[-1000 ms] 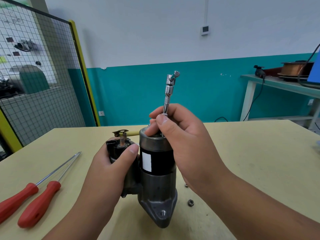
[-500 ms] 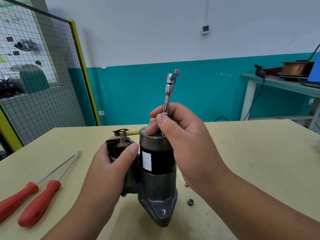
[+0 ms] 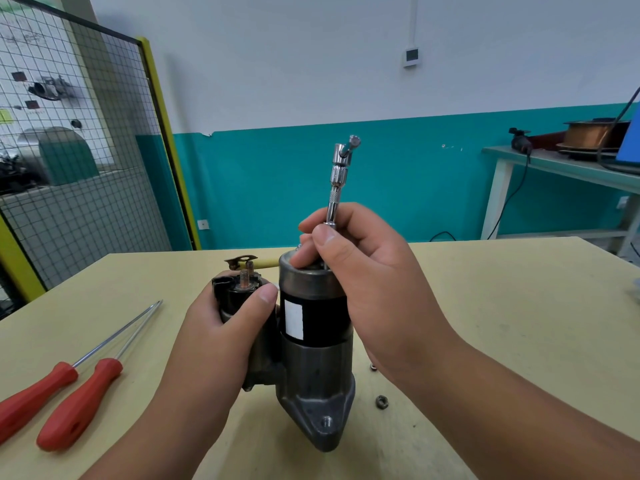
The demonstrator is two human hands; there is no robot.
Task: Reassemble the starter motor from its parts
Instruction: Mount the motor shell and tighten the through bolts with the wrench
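Two hands in use, both closed on hardware.

1. Right hand [image 3: 374, 278]: thumb & fingertips [image 3: 323, 237] are pinched on the knurled shank of a socket driver [image 3: 337, 188]. Driver is held near vertical, top leaning slightly right, cross-bar head uppermost. Its lower end is hidden behind the fingers at the motor's top cap. Palm is set above and right of the motor; forearm runs off to the lower-right corner.

2. Left hand [image 3: 221, 327]: fingers are wrapped round the solenoid [image 3: 235, 292], thumb laid across its near side, tip just beside the motor body. Forearm enters from bottom centre-left.

3. Starter motor [image 3: 315, 341]: stood on end on the table [image 3: 502, 323], approx. centre, long axis vertical. Black body w/ white label is faced to camera; grey cast nose is at the bottom, mounting ear pointed toward the viewer. Solenoid is fixed parallel on the left side, terminal studs up.

4. Misc.: 2 red-handled screwdrivers [image 3: 79, 403] are laid side by side at left, blades pointed away. A loose nut [image 3: 381, 401] is seen on the table just right of the nose.
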